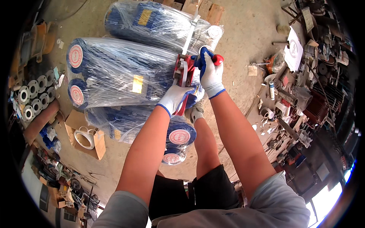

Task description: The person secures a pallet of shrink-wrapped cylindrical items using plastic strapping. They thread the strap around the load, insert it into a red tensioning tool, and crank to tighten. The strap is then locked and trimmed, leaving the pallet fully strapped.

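Both my hands wear white work gloves with blue palms. A red strapping tensioner sits against the right end of several blue machine bodies wrapped in clear film. My left hand is closed round the lower part of the tensioner. Wrapped round its lever handle, which ends in a red knob, is my right hand. A white strap runs from the tool up over the far wrapped body. Part of the tool is hidden behind my gloves.
Wooden pallet boards show under the far body. At left are an open cardboard box with a white ring-shaped part, several grey flanges and a rusty pipe. Scrap, tools and a white sheet lie at right.
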Demonstrator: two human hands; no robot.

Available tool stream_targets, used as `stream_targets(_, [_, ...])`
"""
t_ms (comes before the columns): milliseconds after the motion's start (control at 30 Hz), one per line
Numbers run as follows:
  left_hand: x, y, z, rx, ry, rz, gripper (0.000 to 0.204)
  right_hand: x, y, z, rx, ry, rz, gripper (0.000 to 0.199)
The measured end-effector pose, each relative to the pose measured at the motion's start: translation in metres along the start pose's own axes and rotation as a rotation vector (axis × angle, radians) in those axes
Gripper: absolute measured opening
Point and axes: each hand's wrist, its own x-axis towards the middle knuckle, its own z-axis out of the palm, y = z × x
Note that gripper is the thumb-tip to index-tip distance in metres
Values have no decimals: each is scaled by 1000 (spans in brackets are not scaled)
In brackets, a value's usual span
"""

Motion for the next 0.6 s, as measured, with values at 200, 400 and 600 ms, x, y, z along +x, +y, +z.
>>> stream_targets(200, [7, -25, -28, 746, -36, 460, 51, -62, 24, -12, -570, -189, -712, 4])
stream_targets(400, [2, -36, -21, 686, -67, 734, 37, -82, 15, -6, -713, -300, -687, 11])
stream_targets(600, [8, -24, -30, 1157, 88, 447, 48, -10, 14, 4, 268, 142, -53, 26])
